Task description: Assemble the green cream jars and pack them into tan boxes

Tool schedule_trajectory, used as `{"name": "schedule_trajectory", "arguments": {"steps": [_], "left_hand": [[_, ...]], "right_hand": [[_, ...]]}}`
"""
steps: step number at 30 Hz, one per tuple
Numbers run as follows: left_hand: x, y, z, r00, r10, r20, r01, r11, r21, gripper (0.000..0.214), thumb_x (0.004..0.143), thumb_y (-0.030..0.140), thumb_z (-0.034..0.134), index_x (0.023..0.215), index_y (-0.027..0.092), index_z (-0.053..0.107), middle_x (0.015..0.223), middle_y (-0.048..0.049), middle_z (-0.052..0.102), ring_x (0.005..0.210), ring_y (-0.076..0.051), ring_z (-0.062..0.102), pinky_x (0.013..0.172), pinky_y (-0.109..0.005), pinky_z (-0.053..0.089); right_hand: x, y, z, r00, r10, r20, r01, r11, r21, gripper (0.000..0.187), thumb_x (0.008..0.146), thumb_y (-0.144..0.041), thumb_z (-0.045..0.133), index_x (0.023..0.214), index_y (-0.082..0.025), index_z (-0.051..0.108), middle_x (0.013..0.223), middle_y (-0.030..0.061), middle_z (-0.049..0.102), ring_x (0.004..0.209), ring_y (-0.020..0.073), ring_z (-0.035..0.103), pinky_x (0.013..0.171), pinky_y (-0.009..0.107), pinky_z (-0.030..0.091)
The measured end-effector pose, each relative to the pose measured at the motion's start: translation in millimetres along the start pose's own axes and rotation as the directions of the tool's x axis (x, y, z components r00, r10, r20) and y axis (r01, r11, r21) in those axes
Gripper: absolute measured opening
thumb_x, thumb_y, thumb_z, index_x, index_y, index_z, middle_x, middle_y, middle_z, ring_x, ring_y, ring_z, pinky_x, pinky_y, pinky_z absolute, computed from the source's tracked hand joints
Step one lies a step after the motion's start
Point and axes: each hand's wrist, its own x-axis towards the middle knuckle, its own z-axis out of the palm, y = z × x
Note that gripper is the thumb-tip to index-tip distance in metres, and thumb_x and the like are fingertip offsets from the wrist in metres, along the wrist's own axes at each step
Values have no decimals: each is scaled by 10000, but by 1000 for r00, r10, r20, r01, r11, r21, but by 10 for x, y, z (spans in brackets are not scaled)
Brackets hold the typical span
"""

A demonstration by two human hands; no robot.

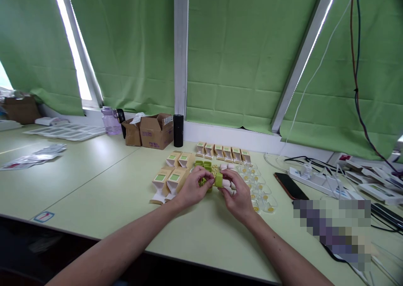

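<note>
My right hand (237, 193) grips a small green square-sided piece (218, 179) between thumb and fingers. A white rounded part (226, 183) shows just right of it. My left hand (195, 188) is pinched beside the green piece; what its fingertips hold is too small to make out. Behind the hands are green cups (203, 163), a group of small yellowish pieces (214, 167) and white pieces (227, 166). Several clear plastic pieces with yellow spots (258, 188) lie right of my right hand. Small kraft cartons with green labels (160, 181) stand left of my left hand.
More kraft cartons (218, 151) form a row at the back. Cardboard boxes (156, 131), a black cylinder (178, 131) and a purple bottle (111, 120) stand by the wall. On the right lie a phone (290, 185), a power strip (324, 183) and cables.
</note>
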Motion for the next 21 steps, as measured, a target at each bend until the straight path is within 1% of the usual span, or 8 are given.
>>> {"name": "schedule_trajectory", "arguments": {"steps": [3, 6, 14, 21], "left_hand": [[11, -17, 4, 1000, -9, 14, 9, 1000, -15, 142, 958, 297, 671, 897, 188, 739, 946, -52, 644, 862, -184, 632, 750, -298, 564], [23, -9, -5, 999, -21, 34, 21, 1000, -7, 168, 965, 309, 654, 878, 188, 731, 924, -56, 648, 868, -193, 636, 739, -299, 555], [41, 14, -29, 998, -37, 50, 37, 999, 7, 182, 961, 316, 646, 851, 192, 720, 882, -49, 673, 880, -203, 647, 763, -310, 545], [36, 17, -22, 998, -44, 46, 44, 999, 9, 205, 970, 315, 635, 817, 193, 700, 860, -50, 672, 874, -204, 638, 746, -305, 528]], "right_hand": [[9, -8, -5, 1000, -1, 3, 1, 1000, -8, 428, 917, -155, 661, 1329, -259, 613, 1269, 117, 729, 1198, 295, 711, 1022, 487, 626], [13, -13, -7, 1000, 2, 6, -2, 1000, -4, 419, 918, -149, 657, 1320, -256, 614, 1258, 117, 730, 1174, 285, 716, 1007, 474, 629], [10, -17, -4, 1000, 20, 11, -20, 1000, -17, 426, 912, -154, 673, 1321, -260, 621, 1260, 112, 735, 1191, 289, 718, 1019, 477, 623], [17, -16, -2, 999, 31, 14, -32, 999, 33, 422, 920, -154, 674, 1324, -263, 623, 1261, 104, 732, 1145, 265, 729, 998, 441, 639]]}}
